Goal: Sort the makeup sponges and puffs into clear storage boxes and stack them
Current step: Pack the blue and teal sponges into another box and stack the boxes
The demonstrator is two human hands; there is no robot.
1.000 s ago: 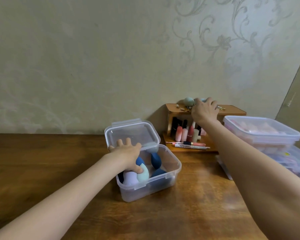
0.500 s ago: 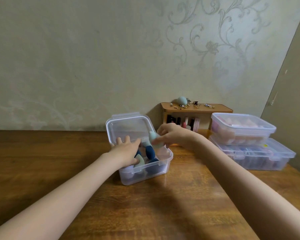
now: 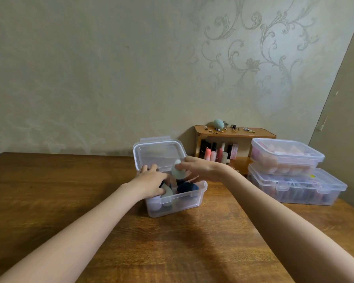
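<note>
A clear storage box (image 3: 184, 203) stands open in the middle of the wooden table, its hinged lid (image 3: 158, 153) upright at the back. Inside lie dark blue, pale green and lilac makeup sponges (image 3: 187, 187). My left hand (image 3: 151, 179) rests on the sponges at the box's left side, fingers spread over them. My right hand (image 3: 200, 169) holds a pale green sponge (image 3: 177, 170) just above the box's opening. Another pale green sponge (image 3: 218, 123) sits on top of a small wooden shelf (image 3: 253, 132).
Two closed clear boxes are stacked at the right: the upper box (image 3: 286, 156) holds pink and peach puffs, the lower box (image 3: 296, 186) holds mixed items. The shelf holds lipsticks (image 3: 216, 154) and small jewellery. A wall runs close behind the table.
My right hand left the shelf top with a pale green sponge and carried it down to the open box. My left hand stayed on the sponges inside.
</note>
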